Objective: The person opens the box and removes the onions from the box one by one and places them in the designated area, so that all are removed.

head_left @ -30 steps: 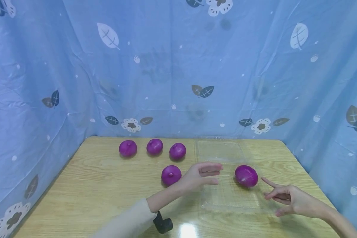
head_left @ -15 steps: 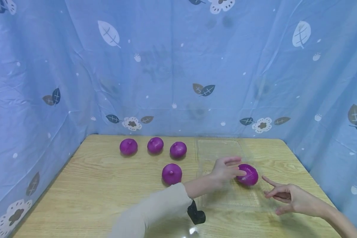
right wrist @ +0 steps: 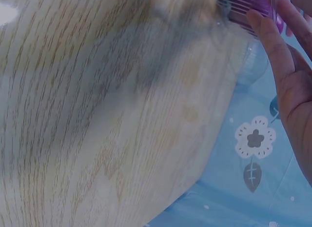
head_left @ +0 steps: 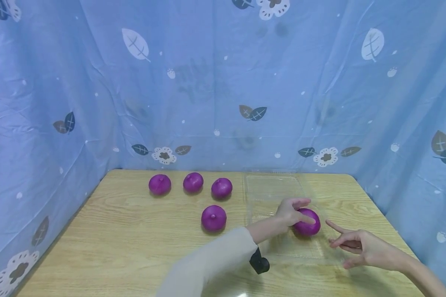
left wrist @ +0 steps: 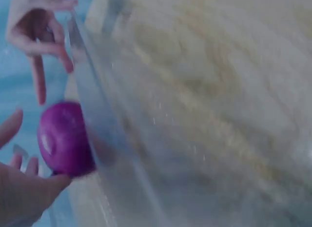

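Note:
A red onion [head_left: 304, 229] sits in a clear plastic clamshell box [head_left: 293, 259] on the right of the table. My left hand [head_left: 288, 213] reaches over it, the thumb lying across its near side and the fingers stretched out behind. In the left wrist view the thumb [left wrist: 48, 188] meets the onion's edge, while a gap shows between the onion and the other fingers. My right hand [head_left: 364, 249] is beside the box's right side, index finger extended, the others loosely bent. In the right wrist view its index fingertip [right wrist: 254, 18] is right at the ridged plastic.
The box's lid [head_left: 273, 181] lies folded back towards the curtain [head_left: 208, 82]. More onions stand on the left: one onion [head_left: 213, 218] near the box, and a back row with an onion [head_left: 160, 184], another onion [head_left: 193, 182] and a third onion [head_left: 221, 188]. The wooden table [head_left: 134, 247] is light-coloured.
My left hand has moved right, from the box's left side onto the onion in it. That onion has turned and shifted slightly. My right hand has stayed in place.

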### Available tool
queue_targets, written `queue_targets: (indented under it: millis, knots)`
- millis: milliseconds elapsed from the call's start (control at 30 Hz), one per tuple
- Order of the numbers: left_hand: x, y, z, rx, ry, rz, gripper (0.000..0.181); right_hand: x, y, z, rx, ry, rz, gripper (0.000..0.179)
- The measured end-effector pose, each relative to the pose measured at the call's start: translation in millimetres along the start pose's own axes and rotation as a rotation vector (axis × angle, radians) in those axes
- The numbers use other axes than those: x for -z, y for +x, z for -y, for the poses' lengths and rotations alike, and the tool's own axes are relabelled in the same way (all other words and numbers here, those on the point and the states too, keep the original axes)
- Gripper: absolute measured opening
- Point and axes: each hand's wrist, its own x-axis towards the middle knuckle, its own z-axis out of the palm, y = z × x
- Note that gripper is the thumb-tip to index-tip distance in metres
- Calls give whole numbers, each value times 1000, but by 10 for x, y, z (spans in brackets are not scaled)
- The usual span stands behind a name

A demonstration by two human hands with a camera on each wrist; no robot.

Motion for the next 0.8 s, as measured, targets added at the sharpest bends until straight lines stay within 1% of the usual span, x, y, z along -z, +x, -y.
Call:
queue_targets:
  millis: [67, 133, 233, 300, 400, 500, 567, 600, 667, 733, 800]
  knots:
    - [23, 28, 29, 16, 47, 52, 54, -4, 8, 2, 2, 4, 3, 36]
    - [41, 42, 49, 45, 120, 99, 57, -7, 13, 5, 5, 6, 5, 36]
    - [58, 27, 55, 91, 237, 164, 60, -11, 15, 8, 10, -3, 4, 36]
    - [67, 5, 43, 98, 303, 198, 60, -9, 10, 10, 7, 8, 4, 36]
    - [82, -43, 9, 77, 385, 225, 57, -7, 3, 12, 5, 16, 3, 36]
    - [103, -80, -22, 31, 519, 247, 52, -7, -3, 8, 7, 11, 2, 36]
    - [124, -92, -36, 1, 592, 273, 50, -10, -5, 3, 10, 7, 2, 36]
    - [135, -93, -39, -21, 649, 284, 50, -11, -7, 1, 11, 8, 3, 36]
    - [163, -92, -50, -52, 731, 307, 49, -15, -8, -1, 13, 9, 4, 36]
    - [198, -94, -61, -66, 782, 328, 49, -17, -7, 0, 14, 7, 2, 36]
    - [239, -98, -68, -65, 814, 357, 49, -17, -6, 2, 12, 5, 2, 37]
